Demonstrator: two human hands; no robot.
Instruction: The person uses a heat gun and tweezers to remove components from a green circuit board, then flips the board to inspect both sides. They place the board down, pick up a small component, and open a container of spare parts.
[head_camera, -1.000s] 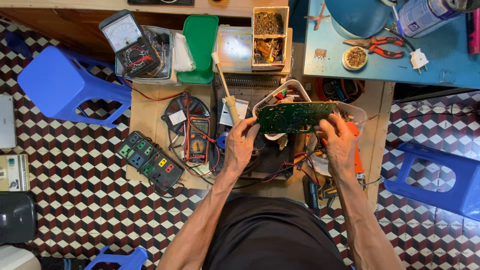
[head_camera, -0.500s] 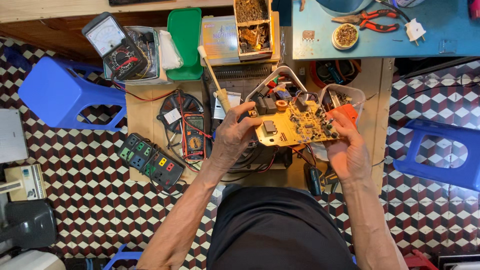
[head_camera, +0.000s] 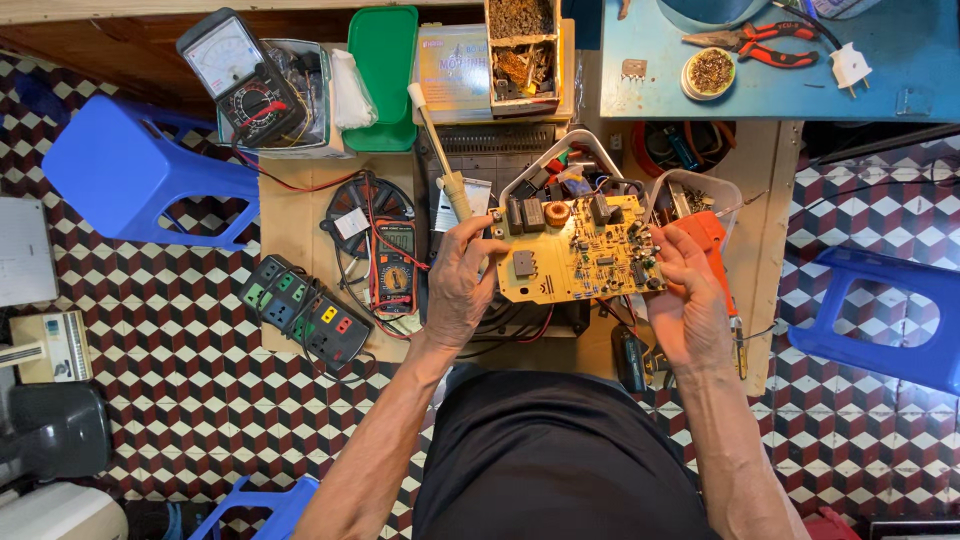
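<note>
Got the yellow circuit board (head_camera: 580, 262) up in both hands over the wooden bench (head_camera: 300, 215), component side facing me (copper coil near the top edge). My left hand (head_camera: 462, 285) is pinching its left edge, fingers curled round it, and my right hand (head_camera: 685, 300) grips the right edge the same way. Digital multimeter (head_camera: 394, 265) sits just left of my left hand.

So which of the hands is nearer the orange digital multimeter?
Left. The left hand grips the yellow circuit board's left edge, just right of the multimeter; the right hand holds the board's far edge.
</note>
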